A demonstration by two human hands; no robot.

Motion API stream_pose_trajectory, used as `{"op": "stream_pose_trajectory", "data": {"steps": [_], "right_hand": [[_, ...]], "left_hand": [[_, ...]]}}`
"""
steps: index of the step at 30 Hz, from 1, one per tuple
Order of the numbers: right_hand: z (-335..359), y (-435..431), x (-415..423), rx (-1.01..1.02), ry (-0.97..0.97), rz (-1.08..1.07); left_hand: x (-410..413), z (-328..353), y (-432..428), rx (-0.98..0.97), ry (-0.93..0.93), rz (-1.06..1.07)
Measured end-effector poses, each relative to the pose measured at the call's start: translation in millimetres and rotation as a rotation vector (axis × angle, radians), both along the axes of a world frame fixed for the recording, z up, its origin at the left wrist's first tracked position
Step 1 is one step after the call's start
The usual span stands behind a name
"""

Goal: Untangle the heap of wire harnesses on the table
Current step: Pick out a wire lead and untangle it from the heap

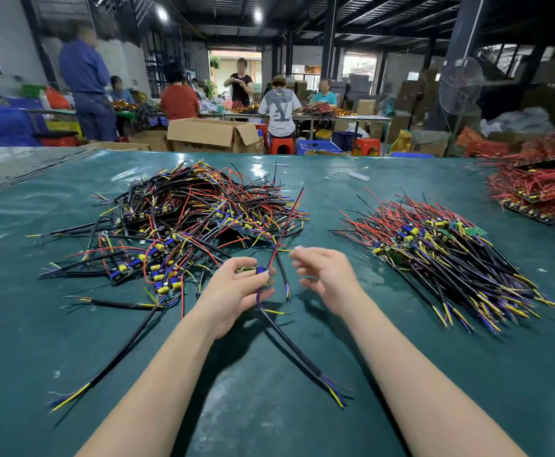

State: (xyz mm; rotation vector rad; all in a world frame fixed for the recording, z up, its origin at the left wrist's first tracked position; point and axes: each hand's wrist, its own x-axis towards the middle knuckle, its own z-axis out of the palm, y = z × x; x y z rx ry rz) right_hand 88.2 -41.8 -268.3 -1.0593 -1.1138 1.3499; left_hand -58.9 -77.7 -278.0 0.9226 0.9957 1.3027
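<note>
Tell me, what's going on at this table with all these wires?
A person is sorting wire harnesses on a green table. The left hand grips one harness by its small board, and its black cable trails back toward the person. The right hand hovers beside it, fingers loosely curled, apparently holding nothing. A tangled heap lies to the left, and a neater pile with wires lined up lies to the right.

Three piles of wire harnesses on the surface [38, 324]: one tangled heap [197, 209] centre-left, one sorted pile [451, 255] centre-right, one red pile [533, 192] at the right edge. Two hands at centre, left hand [233, 288] and right hand [325, 275]; one single harness [260, 270] in the left. One pedestal fan [459, 85] upper right.
</note>
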Motion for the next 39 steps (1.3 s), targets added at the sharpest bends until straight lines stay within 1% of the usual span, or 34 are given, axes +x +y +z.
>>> {"op": "stream_pose_trajectory", "data": {"steps": [1,2,4,6,7,9,12,13,14,16,17,18,20,22,24,25,27,29,32,33,34,35,36,38,39], "right_hand": [[-3,-4,-7,0.003,-0.057,0.105],[-6,-7,-13,0.025,-0.106,0.159],[-10,-9,-19,0.09,-0.166,0.161],[-8,-7,-17,0.128,-0.137,0.087],[-6,-4,-14,0.121,-0.08,0.02],[-1,6,-1,0.051,0.069,-0.155],[2,20,41,-0.097,0.392,-0.498],[0,23,56,-0.132,0.46,-0.594],[-1,24,65,-0.153,0.468,-0.655],[-4,23,62,-0.149,0.385,-0.647],[-5,21,51,-0.12,0.333,-0.576],[-4,18,38,-0.079,0.262,-0.458],[0,8,11,-0.003,0.001,-0.136],[1,-2,-9,0.049,-0.287,0.178],[-3,-11,-20,0.085,-0.466,0.359],[-4,-14,-23,0.121,-0.539,0.384],[-3,-17,-24,0.221,-0.684,0.335],[0,-16,-20,0.299,-0.794,0.254],[1,-17,-20,0.391,-0.987,0.17],[0,-19,-23,0.437,-1.072,0.143],[-1,-21,-26,0.483,-1.144,0.117],[-2,-22,-28,0.525,-1.199,0.084],[-2,-23,-28,0.56,-1.24,0.053],[-2,-22,-26,0.618,-1.255,0.009],[-1,-21,-24,0.647,-1.212,-0.006]], "left_hand": [[-1,-1,-1,-0.003,0.009,0.001],[-2,-1,-1,-0.004,0.024,0.003],[-1,0,-2,-0.008,0.066,-0.005],[1,2,-3,-0.031,0.08,-0.08],[1,4,-5,-0.054,0.084,-0.159],[-5,9,-11,-0.103,0.131,-0.383],[-20,12,-21,-0.147,0.281,-0.77],[-21,12,-23,-0.141,0.299,-0.807],[-20,11,-20,-0.125,0.273,-0.746],[-16,10,-12,-0.068,0.121,-0.398],[-14,9,-7,-0.035,0.037,-0.222],[-13,9,-2,0.0,-0.027,-0.092],[-15,5,2,0.068,-0.08,0.05],[-18,3,2,0.127,-0.003,0.126],[-17,4,2,0.167,0.068,0.198],[-16,5,2,0.176,0.077,0.222],[-15,4,3,0.187,0.115,0.218],[-16,1,2,0.204,0.268,0.212],[-18,-1,1,0.236,0.582,0.306],[-18,-2,2,0.231,0.657,0.338],[-18,-3,3,0.215,0.683,0.354],[-18,-4,3,0.197,0.656,0.353],[-17,-4,3,0.174,0.578,0.34],[-16,-2,3,0.117,0.329,0.304],[-16,2,3,0.089,0.185,0.289]]}}
